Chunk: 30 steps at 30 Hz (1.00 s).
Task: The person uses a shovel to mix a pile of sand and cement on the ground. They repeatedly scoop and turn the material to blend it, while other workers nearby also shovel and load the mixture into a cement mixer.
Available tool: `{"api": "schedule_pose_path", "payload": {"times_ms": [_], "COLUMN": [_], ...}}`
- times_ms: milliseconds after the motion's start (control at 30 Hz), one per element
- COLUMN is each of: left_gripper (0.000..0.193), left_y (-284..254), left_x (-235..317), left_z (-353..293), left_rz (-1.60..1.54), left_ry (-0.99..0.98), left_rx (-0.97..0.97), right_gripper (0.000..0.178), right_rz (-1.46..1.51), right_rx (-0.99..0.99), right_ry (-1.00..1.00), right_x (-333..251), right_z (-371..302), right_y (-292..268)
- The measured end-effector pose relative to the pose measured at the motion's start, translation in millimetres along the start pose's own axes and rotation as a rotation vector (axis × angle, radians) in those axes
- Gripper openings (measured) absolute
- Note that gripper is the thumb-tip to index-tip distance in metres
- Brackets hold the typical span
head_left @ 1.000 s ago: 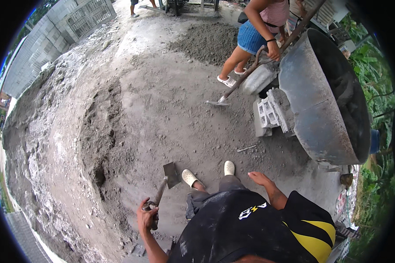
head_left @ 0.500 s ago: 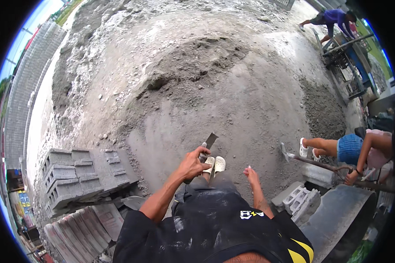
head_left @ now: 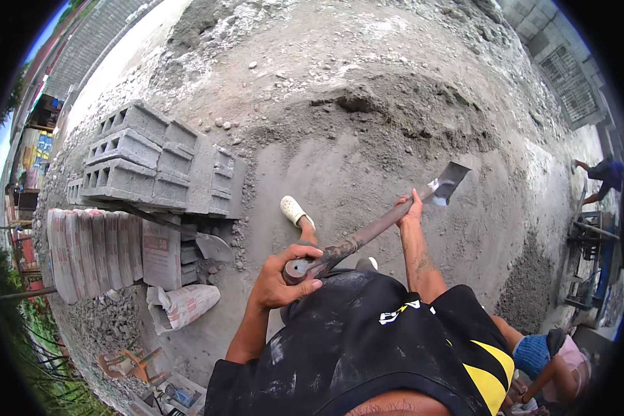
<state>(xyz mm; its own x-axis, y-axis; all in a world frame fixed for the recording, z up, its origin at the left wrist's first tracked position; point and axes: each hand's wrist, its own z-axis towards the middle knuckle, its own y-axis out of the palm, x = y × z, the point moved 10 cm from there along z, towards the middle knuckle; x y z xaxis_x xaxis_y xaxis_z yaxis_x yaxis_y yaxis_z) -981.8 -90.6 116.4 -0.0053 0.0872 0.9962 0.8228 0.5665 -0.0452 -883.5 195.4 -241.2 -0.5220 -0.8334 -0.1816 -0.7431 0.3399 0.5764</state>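
A shovel [head_left: 369, 234] with a worn brown handle and a flat dark blade slants across in front of me. My left hand [head_left: 284, 277] is closed round the butt end of the handle, close to my body. Farther up the handle, near the blade, my right hand [head_left: 410, 209] grips it. The blade [head_left: 453, 182] is toward the far right, over or against the grey ground; whether it touches, I cannot tell. Beyond it lies a mound of grey sandy material [head_left: 423, 114].
Hollow concrete blocks [head_left: 142, 163] are stacked at left, with paper sacks [head_left: 93, 253] and a crumpled sack [head_left: 187, 305] nearer me. A person in blue shorts [head_left: 534, 357] is at lower right. Another person [head_left: 607, 173] bends by a blue-framed machine [head_left: 607, 260] at right.
My view has turned left. My right hand, free before, now holds the shovel near its blade. The shovel has swung to point right, and one foot has stepped out to the left.
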Motion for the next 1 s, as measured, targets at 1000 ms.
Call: {"api": "schedule_pose_path", "payload": {"times_ms": [1000], "left_gripper": [0.019], "left_y": [-423], "left_x": [-61], "left_z": [221], "left_rz": [0.612], "left_ry": [0.004], "left_rx": [0.947], "right_gripper": [0.031], "right_rz": [-0.442], "right_rx": [0.138], "right_ry": [0.329], "right_x": [351], "right_z": [280], "right_y": [389]}}
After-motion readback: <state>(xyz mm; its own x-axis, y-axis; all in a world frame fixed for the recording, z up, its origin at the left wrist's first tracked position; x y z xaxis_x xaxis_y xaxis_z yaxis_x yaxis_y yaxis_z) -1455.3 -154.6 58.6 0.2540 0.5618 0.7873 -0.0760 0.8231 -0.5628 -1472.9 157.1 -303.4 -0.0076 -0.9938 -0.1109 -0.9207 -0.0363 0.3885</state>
